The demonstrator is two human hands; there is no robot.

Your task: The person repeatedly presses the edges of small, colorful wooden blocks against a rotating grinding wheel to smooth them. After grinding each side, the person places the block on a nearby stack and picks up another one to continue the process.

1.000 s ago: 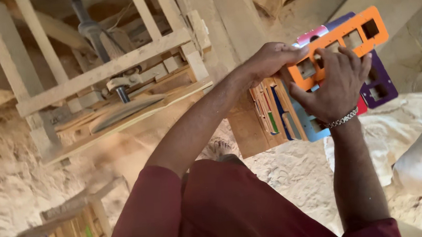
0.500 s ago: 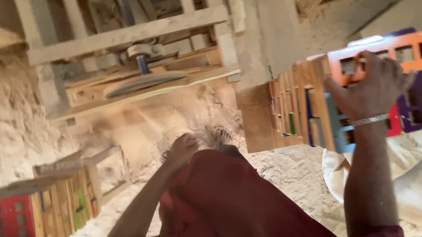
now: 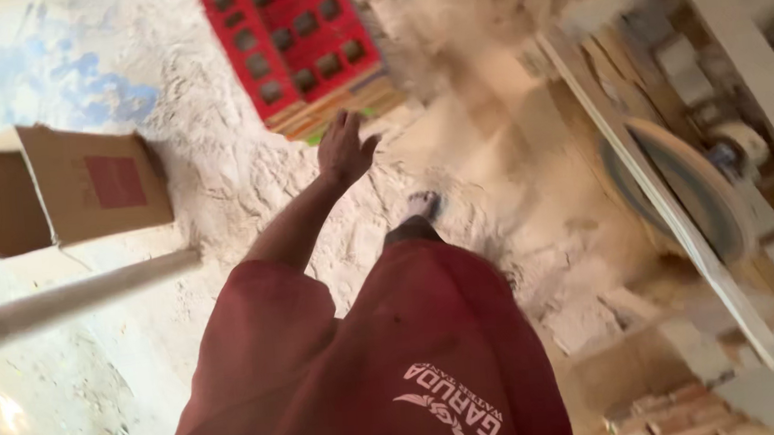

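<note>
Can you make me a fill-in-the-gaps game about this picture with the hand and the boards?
1. The left hand reaches toward a stack of boards whose top one is coloured ____.
2. The cardboard box lies on its ____.
3. The floor is covered in pale ____.

Missing words: red; side; sawdust

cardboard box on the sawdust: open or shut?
Open: the cardboard box lies on its side, with its dark hollow mouth facing left, away from the left hand.

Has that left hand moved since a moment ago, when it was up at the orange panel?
Yes. The left hand has left the orange panel and now reaches, open and empty, toward the stack of red panels on the sawdust floor.
</note>
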